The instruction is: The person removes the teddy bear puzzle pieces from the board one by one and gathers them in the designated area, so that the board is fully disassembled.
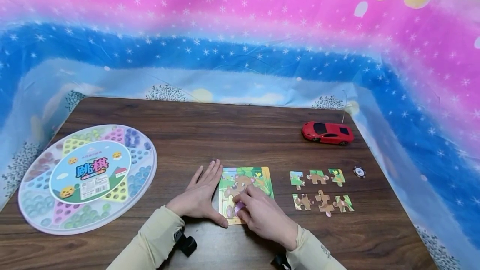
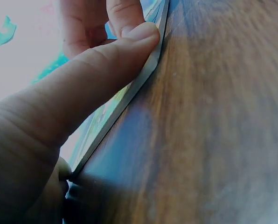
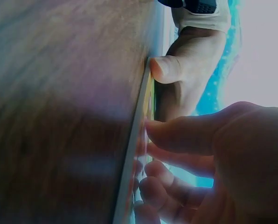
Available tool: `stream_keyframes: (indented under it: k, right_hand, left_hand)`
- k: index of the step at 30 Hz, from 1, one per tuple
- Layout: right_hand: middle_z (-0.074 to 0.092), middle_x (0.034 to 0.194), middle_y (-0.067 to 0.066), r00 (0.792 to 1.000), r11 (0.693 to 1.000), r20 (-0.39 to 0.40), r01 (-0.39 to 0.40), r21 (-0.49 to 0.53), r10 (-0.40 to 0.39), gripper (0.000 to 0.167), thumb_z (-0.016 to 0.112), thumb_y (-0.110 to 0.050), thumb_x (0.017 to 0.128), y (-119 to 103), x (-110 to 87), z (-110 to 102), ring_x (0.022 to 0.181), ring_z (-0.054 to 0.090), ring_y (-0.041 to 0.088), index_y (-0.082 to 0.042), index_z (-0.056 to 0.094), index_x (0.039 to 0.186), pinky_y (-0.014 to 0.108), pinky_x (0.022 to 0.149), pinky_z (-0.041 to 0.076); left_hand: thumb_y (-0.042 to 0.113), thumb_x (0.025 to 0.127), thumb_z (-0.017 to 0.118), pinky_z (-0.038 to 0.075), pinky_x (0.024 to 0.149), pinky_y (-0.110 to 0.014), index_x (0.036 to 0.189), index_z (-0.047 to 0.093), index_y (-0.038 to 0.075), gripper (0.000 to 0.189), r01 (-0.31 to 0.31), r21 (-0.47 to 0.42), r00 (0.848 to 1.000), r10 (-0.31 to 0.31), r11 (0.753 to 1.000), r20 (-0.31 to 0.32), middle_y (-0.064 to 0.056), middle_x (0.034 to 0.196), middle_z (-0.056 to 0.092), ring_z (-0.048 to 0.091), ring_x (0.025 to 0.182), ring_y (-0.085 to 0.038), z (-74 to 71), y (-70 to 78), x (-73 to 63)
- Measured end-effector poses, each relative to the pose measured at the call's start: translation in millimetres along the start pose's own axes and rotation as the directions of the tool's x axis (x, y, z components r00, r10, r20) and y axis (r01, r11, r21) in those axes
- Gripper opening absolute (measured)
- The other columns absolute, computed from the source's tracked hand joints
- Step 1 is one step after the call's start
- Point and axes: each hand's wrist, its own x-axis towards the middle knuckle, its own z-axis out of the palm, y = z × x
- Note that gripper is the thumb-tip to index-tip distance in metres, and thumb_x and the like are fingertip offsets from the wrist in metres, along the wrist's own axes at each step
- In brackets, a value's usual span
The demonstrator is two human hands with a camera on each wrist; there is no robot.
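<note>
A square jigsaw puzzle (image 1: 264, 178) with a brown bear picture lies flat on the table, a yellow border along its edge. My left hand (image 1: 198, 193) rests beside its left side, fingers extended, thumb at the near left corner. My right hand (image 1: 264, 216) is over the lower middle, fingers curled down with thumb and fingertips around a pinkish puzzle piece (image 1: 238, 207), mostly hidden by the hand. In the right wrist view the right thumb (image 3: 181, 133) and fingertips touch the puzzle's surface. The left thumb (image 2: 106, 63) lies along the board's edge in the left wrist view.
Several loose puzzle pieces (image 1: 324, 201) lie in two rows right of the board. Beyond them are a black-and-white chip (image 1: 359, 172) and a red toy car (image 1: 328, 133). A large round Chinese checkers board (image 1: 144, 174) occupies the left of the wooden table (image 1: 225, 132).
</note>
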Motion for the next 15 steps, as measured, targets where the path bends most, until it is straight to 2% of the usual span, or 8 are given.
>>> stream_keyframes:
  k: [2,7,15]
  right_hand:
    - [0.05,0.09,-0.005,0.999,1.0,-0.021,0.025,-0.018,-0.025,0.02,0.071,-0.017,0.088,-1.8,1.1,1.4,0.078,0.047,0.008,-0.01,0.069,0.107,0.025,0.07,0.045]
    - [0.05,0.089,-0.006,0.999,0.998,-0.019,0.031,-0.055,-0.032,0.034,0.075,-0.026,0.086,-4.9,3.4,4.3,0.08,0.046,0.007,-0.008,0.066,0.113,0.025,0.069,0.042]
    - [0.05,0.094,-0.005,0.999,0.999,0.037,-0.026,-0.036,0.027,0.048,0.073,-0.032,0.087,-5.7,8.0,3.6,0.082,0.046,0.006,-0.006,0.062,0.125,0.026,0.071,0.042]
  left_hand:
    - [0.076,0.053,0.078,-0.006,0.116,-0.051,0.154,0.005,-0.002,0.147,-0.001,-0.004,1.0,0.001,1.0,-0.002,-0.018,0.161,-0.005,-0.007,0.148,-0.028,0.4,0.0,0.0]
    - [0.076,0.054,0.077,-0.007,0.116,-0.052,0.154,0.003,-0.001,0.147,0.004,-0.012,1.0,-0.004,1.0,0.015,-0.017,0.161,-0.006,-0.009,0.148,-0.027,0.4,-0.4,-0.1]
    - [0.077,0.054,0.077,-0.006,0.116,-0.052,0.154,0.004,-0.001,0.147,0.001,-0.001,1.0,-0.001,1.0,0.012,-0.017,0.161,-0.006,-0.009,0.148,-0.027,0.7,-1.2,1.0]
